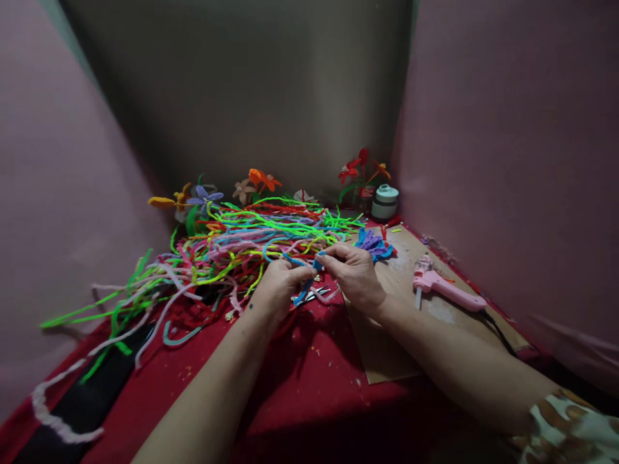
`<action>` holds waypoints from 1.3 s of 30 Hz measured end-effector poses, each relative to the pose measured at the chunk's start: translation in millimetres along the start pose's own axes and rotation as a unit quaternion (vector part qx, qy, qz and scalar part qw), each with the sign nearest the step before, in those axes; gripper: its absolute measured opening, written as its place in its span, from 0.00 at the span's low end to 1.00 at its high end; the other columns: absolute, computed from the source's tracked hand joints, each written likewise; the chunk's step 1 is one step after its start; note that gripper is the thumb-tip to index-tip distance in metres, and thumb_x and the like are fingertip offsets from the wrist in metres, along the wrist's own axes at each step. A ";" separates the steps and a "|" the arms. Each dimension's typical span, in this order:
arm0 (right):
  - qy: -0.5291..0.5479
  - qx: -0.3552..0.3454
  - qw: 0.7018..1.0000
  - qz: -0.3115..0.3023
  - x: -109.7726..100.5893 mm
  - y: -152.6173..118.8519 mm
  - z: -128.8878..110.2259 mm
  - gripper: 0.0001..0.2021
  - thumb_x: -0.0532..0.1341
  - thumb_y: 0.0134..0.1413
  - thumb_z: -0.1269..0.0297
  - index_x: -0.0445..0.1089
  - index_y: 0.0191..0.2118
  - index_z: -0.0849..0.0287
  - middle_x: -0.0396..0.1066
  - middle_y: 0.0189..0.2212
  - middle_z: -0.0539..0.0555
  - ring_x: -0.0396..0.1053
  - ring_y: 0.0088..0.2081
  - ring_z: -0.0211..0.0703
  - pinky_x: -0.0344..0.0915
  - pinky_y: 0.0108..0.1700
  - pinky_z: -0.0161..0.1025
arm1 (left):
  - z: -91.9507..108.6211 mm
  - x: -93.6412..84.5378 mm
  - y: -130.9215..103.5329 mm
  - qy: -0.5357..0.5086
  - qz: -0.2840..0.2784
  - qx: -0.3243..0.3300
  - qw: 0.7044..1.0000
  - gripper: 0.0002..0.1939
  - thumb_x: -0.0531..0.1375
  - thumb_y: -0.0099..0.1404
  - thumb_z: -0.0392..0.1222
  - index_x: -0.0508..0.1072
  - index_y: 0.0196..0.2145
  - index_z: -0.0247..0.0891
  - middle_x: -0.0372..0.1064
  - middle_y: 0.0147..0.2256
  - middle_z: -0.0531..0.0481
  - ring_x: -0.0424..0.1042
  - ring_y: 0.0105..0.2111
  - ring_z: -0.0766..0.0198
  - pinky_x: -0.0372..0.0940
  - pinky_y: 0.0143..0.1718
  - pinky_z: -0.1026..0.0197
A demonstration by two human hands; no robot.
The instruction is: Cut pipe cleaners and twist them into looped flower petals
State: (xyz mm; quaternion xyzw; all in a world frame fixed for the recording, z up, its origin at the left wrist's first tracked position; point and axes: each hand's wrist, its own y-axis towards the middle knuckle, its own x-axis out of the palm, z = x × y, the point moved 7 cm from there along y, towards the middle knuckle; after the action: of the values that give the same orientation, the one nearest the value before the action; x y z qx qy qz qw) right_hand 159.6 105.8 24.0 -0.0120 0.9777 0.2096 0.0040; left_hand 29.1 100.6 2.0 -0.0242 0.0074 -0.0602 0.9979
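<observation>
Between my two hands is a blue pipe cleaner [303,294], bent and partly hidden by the fingers. My left hand [280,283] is closed, pinching it from the left. From the right, my right hand [355,274] grips it with thumb and forefinger together. One length of the blue stem curves up and left over the pile. Below the hands lie scissors [316,294], mostly covered. Just beyond my right hand rests a blue and purple pipe-cleaner flower [374,245] on the brown board [387,348].
A big heap of colourful pipe cleaners [271,225] spreads across the red cloth [290,399]. On the board's right lies a pink glue gun [445,287] with a black cord. Pipe-cleaner flowers [264,180] and a pale green jar [385,203] stand at the back. Pink sheets flank both sides.
</observation>
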 end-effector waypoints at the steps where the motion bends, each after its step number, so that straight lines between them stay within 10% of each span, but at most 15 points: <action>1: 0.008 0.009 1.000 -0.013 2.0 0.0 1.2 0.08 0.61 0.45 0.62 0.70 0.24 0.61 0.64 0.20 0.48 0.58 0.23 0.34 0.54 0.26 0.34 | -0.8 -1.2 0.0 -0.002 0.000 0.001 1.000 0.06 0.62 0.45 0.38 0.69 0.17 0.34 0.59 0.13 0.58 0.54 0.15 0.73 0.48 0.19 0.66; 26: 0.046 0.129 0.985 -0.102 16.4 -4.0 5.9 0.08 0.57 0.39 0.70 0.63 0.15 0.61 0.61 0.11 0.46 0.57 0.15 0.31 0.55 0.19 0.31 | 16.1 -9.1 -4.0 0.116 0.023 0.122 0.985 0.06 0.61 0.50 0.40 0.69 0.24 0.35 0.65 0.22 0.55 0.62 0.23 0.68 0.57 0.27 0.64; 28: 0.055 0.143 0.982 -0.109 18.0 -4.2 10.7 0.08 0.57 0.39 0.70 0.62 0.15 0.61 0.61 0.11 0.46 0.57 0.14 0.32 0.54 0.18 0.32 | 23.2 -5.9 -9.6 0.207 0.029 0.208 0.956 0.04 0.58 0.55 0.39 0.69 0.25 0.36 0.65 0.24 0.53 0.63 0.26 0.66 0.58 0.30 0.63; 33: 0.102 0.163 0.975 -0.114 18.5 -2.2 19.8 0.09 0.59 0.39 0.70 0.59 0.15 0.60 0.56 0.10 0.44 0.52 0.14 0.29 0.48 0.17 0.31 | 35.3 20.2 -34.0 0.491 0.008 0.405 0.772 0.11 0.51 0.63 0.37 0.70 0.27 0.37 0.67 0.30 0.46 0.63 0.34 0.60 0.57 0.41 0.56; 35: 0.115 0.149 0.974 -0.123 18.4 -0.9 18.0 0.10 0.59 0.40 0.69 0.59 0.15 0.60 0.56 0.11 0.44 0.52 0.15 0.29 0.48 0.18 0.31 | 39.6 15.8 -34.0 0.450 0.023 0.396 0.800 0.10 0.51 0.63 0.39 0.71 0.29 0.37 0.68 0.31 0.45 0.64 0.35 0.60 0.58 0.41 0.57; 39: 0.088 0.104 0.982 -0.133 17.9 -0.8 9.1 0.08 0.59 0.44 0.65 0.62 0.19 0.61 0.57 0.15 0.44 0.52 0.17 0.30 0.49 0.21 0.32 | 25.2 -7.8 -13.7 0.156 0.005 0.179 0.971 0.09 0.56 0.60 0.45 0.70 0.28 0.36 0.67 0.26 0.51 0.65 0.26 0.66 0.60 0.30 0.63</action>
State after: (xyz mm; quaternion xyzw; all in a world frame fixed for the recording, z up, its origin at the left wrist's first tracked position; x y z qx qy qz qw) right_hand 141.7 108.4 15.2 -0.1597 0.9804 0.1021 -0.0532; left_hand 20.1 89.2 27.9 0.1643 0.1521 -0.0586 0.9728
